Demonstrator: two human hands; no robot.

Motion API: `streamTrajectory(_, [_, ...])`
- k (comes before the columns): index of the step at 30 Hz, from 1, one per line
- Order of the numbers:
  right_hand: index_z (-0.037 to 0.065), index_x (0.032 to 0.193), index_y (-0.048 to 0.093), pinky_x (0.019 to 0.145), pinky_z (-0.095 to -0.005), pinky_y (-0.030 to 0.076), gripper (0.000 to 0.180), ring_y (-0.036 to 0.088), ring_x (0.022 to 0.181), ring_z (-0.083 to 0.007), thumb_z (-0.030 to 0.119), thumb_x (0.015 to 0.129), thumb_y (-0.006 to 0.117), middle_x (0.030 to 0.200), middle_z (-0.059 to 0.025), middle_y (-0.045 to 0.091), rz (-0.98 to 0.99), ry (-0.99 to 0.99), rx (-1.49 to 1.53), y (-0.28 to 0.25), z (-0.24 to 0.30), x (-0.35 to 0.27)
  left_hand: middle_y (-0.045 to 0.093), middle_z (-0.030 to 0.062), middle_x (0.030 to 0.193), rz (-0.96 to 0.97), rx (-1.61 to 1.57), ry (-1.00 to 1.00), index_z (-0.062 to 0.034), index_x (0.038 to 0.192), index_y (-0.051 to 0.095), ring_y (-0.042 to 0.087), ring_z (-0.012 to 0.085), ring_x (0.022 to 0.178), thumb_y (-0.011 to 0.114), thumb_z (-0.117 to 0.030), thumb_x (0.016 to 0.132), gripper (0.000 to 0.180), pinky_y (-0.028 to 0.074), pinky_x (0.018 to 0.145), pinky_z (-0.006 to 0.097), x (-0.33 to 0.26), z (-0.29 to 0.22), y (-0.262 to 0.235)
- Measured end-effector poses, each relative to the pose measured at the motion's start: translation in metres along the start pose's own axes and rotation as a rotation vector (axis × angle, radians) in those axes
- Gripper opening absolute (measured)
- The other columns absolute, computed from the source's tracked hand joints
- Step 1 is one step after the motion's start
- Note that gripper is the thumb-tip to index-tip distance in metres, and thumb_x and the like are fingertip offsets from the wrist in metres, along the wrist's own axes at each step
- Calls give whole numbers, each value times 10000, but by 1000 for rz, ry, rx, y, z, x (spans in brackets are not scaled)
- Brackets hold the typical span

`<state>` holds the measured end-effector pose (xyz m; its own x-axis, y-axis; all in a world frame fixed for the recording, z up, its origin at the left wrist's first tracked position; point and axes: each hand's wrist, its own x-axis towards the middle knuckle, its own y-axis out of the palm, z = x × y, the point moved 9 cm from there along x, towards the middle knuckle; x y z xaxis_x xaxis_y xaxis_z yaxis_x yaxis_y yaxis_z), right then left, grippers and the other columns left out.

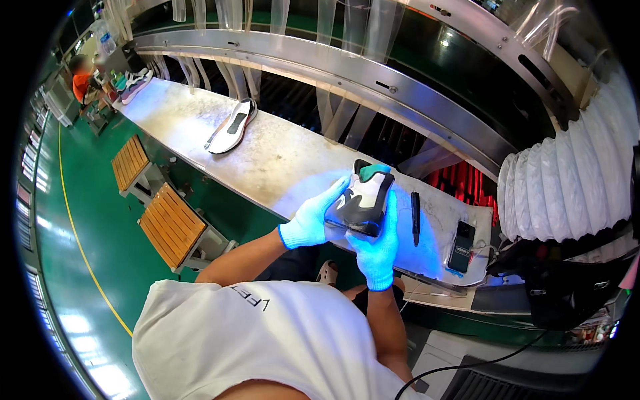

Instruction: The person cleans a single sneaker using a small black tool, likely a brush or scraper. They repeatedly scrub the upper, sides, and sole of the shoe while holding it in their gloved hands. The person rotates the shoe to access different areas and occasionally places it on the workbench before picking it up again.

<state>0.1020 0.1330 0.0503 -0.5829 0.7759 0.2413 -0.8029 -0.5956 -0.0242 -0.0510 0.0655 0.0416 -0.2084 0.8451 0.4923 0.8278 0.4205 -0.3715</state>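
Note:
Both my hands wear white knit gloves, lit blue by a bright lamp glow. Between them, above the bench's near edge, they hold up a black, grey and white shoe [358, 211] with a green lining. My left hand [312, 217] grips its left side, fingers pointing up along it. Beneath and along the right side is my right hand [377, 252], also closed on it. Part of the shoe is hidden behind the gloves. Just right of it, a slim black pen-like tool [415, 219] lies on the bench. Further left on the bench rests a white shoe sole [231, 131] with a dark patch.
A long pale bench [287, 153] runs along a machine with a metal rail [320, 67] and hanging clear strips. A black phone-like device [461, 247] lies at its right end, beside a white corrugated duct [567, 180]. Slatted stools [172, 223] stand left; a person [81, 80] is far off.

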Motion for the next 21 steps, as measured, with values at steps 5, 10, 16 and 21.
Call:
streamTrajectory(5, [17, 1744, 334, 1195, -457, 531, 1067, 546, 1508, -344, 80, 857, 923, 1665, -196, 532, -14, -136, -19, -23, -4, 9, 657, 237, 1529, 28, 133, -1, -46, 1707, 438, 690, 384, 1359, 941, -97, 812, 1027, 562, 1147, 435, 9, 0, -3])
streamTrajectory(10, [8, 1564, 602, 1224, -511, 479, 785, 580, 1453, -464, 305, 908, 913, 1585, -271, 599, -326, -112, -706, -124, -31, 20, 684, 243, 1480, 200, 552, -272, -73, 1663, 506, 724, 444, 1256, 875, -164, 753, 986, 618, 1038, 481, 31, 2, -19])
streamTrajectory(16, [66, 1400, 730, 1121, -549, 528, 512, 674, 1267, -439, 272, 941, 822, 1341, -208, 740, -302, -22, -1098, -193, -123, 18, 674, 289, 1420, 533, 824, -157, -78, 1565, 591, 705, 479, 1236, 867, -321, 802, 847, 602, 1016, 530, 72, 16, 30])
streamTrajectory(21, [46, 1403, 729, 1071, -520, 560, 515, 697, 1252, -431, 271, 948, 821, 1334, -222, 736, -492, 177, -1066, -209, -128, 2, 731, 238, 1325, 415, 541, 441, -49, 1452, 686, 756, 423, 1114, 821, -363, 917, 636, 637, 912, 514, 231, -115, 79])
